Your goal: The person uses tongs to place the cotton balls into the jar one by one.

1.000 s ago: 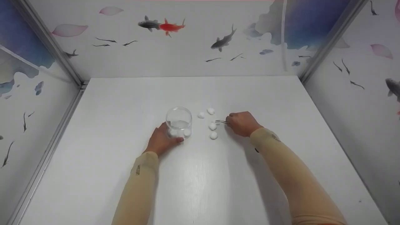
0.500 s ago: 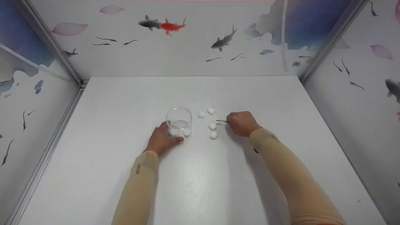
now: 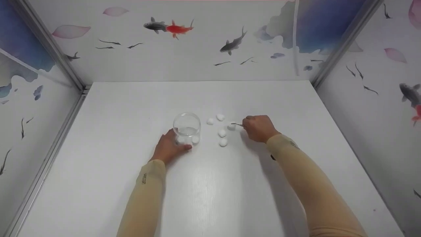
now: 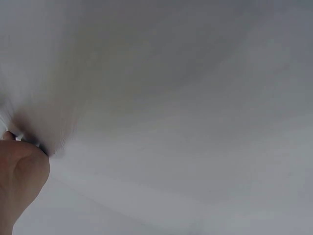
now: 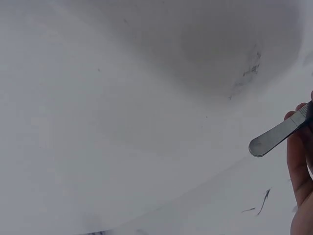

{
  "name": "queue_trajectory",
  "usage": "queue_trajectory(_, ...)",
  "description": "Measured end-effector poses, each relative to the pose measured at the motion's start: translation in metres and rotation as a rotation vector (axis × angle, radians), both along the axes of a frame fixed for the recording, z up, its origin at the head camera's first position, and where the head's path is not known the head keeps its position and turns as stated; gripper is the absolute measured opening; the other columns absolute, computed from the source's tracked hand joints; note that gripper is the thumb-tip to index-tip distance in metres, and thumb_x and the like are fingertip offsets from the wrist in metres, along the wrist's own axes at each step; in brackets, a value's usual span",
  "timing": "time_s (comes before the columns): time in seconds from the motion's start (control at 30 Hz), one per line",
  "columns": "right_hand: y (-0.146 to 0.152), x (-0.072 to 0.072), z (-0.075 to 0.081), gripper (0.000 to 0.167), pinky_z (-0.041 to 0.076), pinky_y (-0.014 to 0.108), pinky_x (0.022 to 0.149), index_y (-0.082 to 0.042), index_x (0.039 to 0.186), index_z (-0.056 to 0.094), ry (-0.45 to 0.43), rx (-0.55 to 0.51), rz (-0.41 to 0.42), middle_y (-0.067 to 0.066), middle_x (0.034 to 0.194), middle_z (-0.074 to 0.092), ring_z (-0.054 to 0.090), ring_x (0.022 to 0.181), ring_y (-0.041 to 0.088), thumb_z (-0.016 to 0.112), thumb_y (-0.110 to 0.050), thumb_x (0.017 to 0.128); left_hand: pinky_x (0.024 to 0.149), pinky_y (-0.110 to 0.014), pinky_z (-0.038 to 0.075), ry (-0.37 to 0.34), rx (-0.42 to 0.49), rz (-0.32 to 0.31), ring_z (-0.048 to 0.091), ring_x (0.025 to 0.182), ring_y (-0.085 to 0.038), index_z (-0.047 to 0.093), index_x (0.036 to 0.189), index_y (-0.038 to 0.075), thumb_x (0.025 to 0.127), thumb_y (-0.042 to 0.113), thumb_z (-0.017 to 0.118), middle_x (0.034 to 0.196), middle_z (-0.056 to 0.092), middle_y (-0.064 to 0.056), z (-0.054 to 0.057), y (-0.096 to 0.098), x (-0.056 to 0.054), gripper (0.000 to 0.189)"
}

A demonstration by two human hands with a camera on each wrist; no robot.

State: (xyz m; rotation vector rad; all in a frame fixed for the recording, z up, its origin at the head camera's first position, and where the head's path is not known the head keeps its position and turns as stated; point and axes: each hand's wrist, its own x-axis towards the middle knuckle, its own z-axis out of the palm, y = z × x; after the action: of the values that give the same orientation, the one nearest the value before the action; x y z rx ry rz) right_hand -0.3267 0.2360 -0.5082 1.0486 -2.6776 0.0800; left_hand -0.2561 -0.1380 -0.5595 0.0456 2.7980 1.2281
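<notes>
In the head view my left hand [image 3: 169, 147] holds a clear jar [image 3: 186, 124] from its left side, thumb along the near side. A few white cotton balls lie at its bottom. My right hand [image 3: 260, 128] grips metal tweezers [image 3: 238, 124], whose tips point left. At those tips is a cotton ball [image 3: 231, 126]; whether it touches the table cannot be made out. The right wrist view shows the tweezers' rounded rear end [image 5: 266, 142] sticking out of the fingers. Only part of the left hand [image 4: 22, 178] shows in the left wrist view.
Several more cotton balls lie between jar and tweezers, among them a far one [image 3: 220, 117] and a near one [image 3: 223, 142]. The white table [image 3: 204, 191] is bounded by printed panels at the back [image 3: 184, 62] and both sides.
The tweezers' tips have closed on a cotton ball, and it has shifted slightly right and away from the others with the right hand. The left hand and jar stay in place.
</notes>
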Motion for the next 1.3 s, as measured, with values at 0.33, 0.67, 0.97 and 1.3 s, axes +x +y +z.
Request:
queue_trajectory(0.33, -0.009, 0.002, 0.016, 0.005, 0.059, 0.038, 0.058, -0.007, 0.09, 0.073, 0.009, -0.023, 0.013, 0.005, 0.082, 0.071, 0.067, 0.066, 0.021, 0.068, -0.007, 0.091, 0.123, -0.037, 0.001, -0.03, -0.01, 0.008, 0.029, 0.146, -0.026, 0.034, 0.155, 0.011, 0.075, 0.054, 0.083, 0.155, 0.04, -0.008, 0.004, 0.001, 0.001, 0.103)
queue_trajectory(0.67, -0.043, 0.003, 0.042, 0.007, 0.06, 0.035, 0.062, -0.008, 0.094, 0.075, 0.038, -0.047, 0.077, 0.004, 0.084, 0.071, 0.068, 0.068, 0.019, 0.069, -0.008, 0.092, 0.123, -0.037, 0.002, -0.024, -0.006, 0.003, 0.03, 0.145, -0.026, 0.034, 0.154, 0.009, 0.074, 0.055, 0.083, 0.154, 0.041, -0.009, 0.003, 0.001, 0.0, 0.104)
queue_trajectory(0.97, -0.084, 0.009, 0.064, 0.007, 0.058, 0.033, 0.056, -0.009, 0.093, 0.074, 0.09, -0.062, 0.171, 0.001, 0.081, 0.069, 0.066, 0.066, 0.016, 0.068, -0.008, 0.092, 0.123, -0.036, 0.003, -0.029, -0.011, 0.01, 0.03, 0.145, -0.026, 0.033, 0.155, 0.01, 0.075, 0.055, 0.083, 0.154, 0.042, -0.009, 0.005, 0.002, 0.001, 0.104)
queue_trajectory(1.3, -0.117, 0.017, 0.06, 0.008, 0.058, 0.031, 0.058, -0.011, 0.094, 0.074, 0.06, -0.038, 0.244, 0.0, 0.083, 0.07, 0.065, 0.067, 0.015, 0.066, -0.011, 0.093, 0.123, -0.041, 0.007, -0.025, -0.01, 0.022, 0.034, 0.143, -0.028, 0.037, 0.153, 0.01, 0.074, 0.053, 0.084, 0.15, 0.046, -0.01, 0.004, 0.003, -0.001, 0.101)
